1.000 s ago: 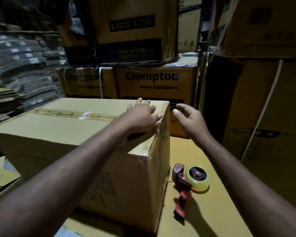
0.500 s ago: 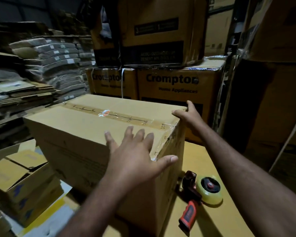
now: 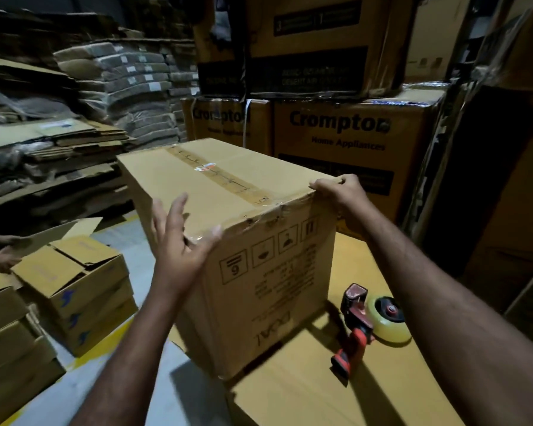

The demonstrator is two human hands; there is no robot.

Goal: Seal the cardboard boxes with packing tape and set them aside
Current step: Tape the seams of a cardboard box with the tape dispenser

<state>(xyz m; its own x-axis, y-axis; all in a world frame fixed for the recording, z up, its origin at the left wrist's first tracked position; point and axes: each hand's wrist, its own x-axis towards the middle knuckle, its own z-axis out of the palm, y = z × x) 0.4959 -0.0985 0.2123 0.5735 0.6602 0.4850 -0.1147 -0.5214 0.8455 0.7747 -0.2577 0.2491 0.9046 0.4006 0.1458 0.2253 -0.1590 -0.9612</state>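
Yellow cardboard sheeting [image 3: 305, 395] covers the bench where our cardboard box [image 3: 228, 204] stands, a strip of tape [image 3: 219, 176] running along its top seam. Our left hand [image 3: 179, 241] is at the box's near left corner, fingers spread and straight, thumb at the top edge; through the blur we cannot tell whether the palm touches. Our right hand [image 3: 339, 195] curls over the far right top corner, gripping it. Just right of the box lies the tape dispenser [image 3: 356, 321], and printed cartons [image 3: 339, 127] are stacked behind
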